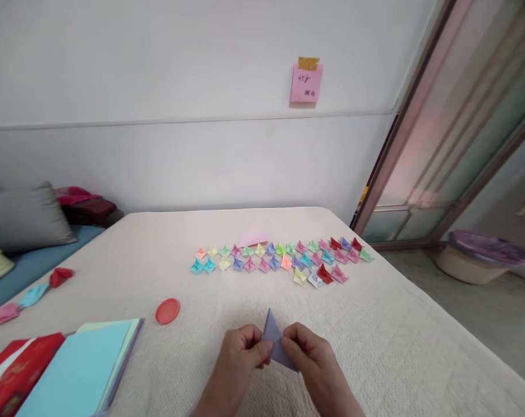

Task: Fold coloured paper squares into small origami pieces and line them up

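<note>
The fingers of the left hand (245,352) and right hand (309,354) pinch a folded, pointed lavender paper piece (276,341) between them, above the table (193,359) with its cream textured cover. Beyond it lie rows of small multicoloured folded-paper pieces (264,264); a round red plastic lid (167,311) lies to the left.

Looks like a home; can't tell which room. Going by grey cushion (25,219) on blue padded seat (82,233), quilted cloth over desk (158,243), pink handwritten note (306,84) taped to plain white wall (158,63), framed glass panel (444,139), and beige bin (466,263) with purple liner (488,242) on bare grey floor (401,269).
</note>
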Demonstrator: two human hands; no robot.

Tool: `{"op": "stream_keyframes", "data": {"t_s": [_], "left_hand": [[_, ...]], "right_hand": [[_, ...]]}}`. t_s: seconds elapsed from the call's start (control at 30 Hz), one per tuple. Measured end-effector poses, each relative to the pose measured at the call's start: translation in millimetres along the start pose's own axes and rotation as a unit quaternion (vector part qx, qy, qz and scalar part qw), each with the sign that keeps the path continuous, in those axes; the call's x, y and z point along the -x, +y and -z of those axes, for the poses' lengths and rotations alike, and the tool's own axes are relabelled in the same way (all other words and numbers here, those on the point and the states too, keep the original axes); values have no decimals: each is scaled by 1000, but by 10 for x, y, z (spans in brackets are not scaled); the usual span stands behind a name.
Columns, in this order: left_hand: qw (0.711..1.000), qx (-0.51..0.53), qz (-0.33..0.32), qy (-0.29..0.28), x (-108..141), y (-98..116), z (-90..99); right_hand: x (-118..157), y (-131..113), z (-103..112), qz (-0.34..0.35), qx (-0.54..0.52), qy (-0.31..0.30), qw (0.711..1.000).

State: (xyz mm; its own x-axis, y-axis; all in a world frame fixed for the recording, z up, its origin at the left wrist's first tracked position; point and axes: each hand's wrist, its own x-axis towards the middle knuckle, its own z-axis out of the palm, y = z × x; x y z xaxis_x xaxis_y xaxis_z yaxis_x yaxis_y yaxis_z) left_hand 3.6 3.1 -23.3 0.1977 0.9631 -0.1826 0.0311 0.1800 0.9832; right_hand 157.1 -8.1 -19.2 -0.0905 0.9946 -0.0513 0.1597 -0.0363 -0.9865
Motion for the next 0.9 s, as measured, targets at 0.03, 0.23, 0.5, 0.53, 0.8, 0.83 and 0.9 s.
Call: {"op": "stream_keyframes", "data": {"t_s": [0.03, 0.23, 0.5, 0.53, 0.8, 0.83, 0.9], "left_hand": [[1000, 1, -4, -8, 7, -1, -11], [998, 27, -30, -46, 53, -1, -65], [999, 16, -5, 34, 0, -52, -37], [999, 15, -7, 35, 0, -50, -34], [1000, 12, -17, 4, 21, 39, -38], [1000, 7, -17, 10, 17, 38, -34], [1000, -5, -23, 19, 10, 25, -26]], "right_hand": [[1, 3, 2, -4, -10, -1, 1000], [16, 23, -8, -24, -88, -25, 996], [-13, 71, -15, -36, -121, 2, 992], [-21, 77, -17, -32, -117, 6, 993], [18, 46, -48, 38, -8, 87, 995], [29, 44, -49, 59, 16, 108, 992], [50, 49, -47, 120, 64, 142, 980]]}}
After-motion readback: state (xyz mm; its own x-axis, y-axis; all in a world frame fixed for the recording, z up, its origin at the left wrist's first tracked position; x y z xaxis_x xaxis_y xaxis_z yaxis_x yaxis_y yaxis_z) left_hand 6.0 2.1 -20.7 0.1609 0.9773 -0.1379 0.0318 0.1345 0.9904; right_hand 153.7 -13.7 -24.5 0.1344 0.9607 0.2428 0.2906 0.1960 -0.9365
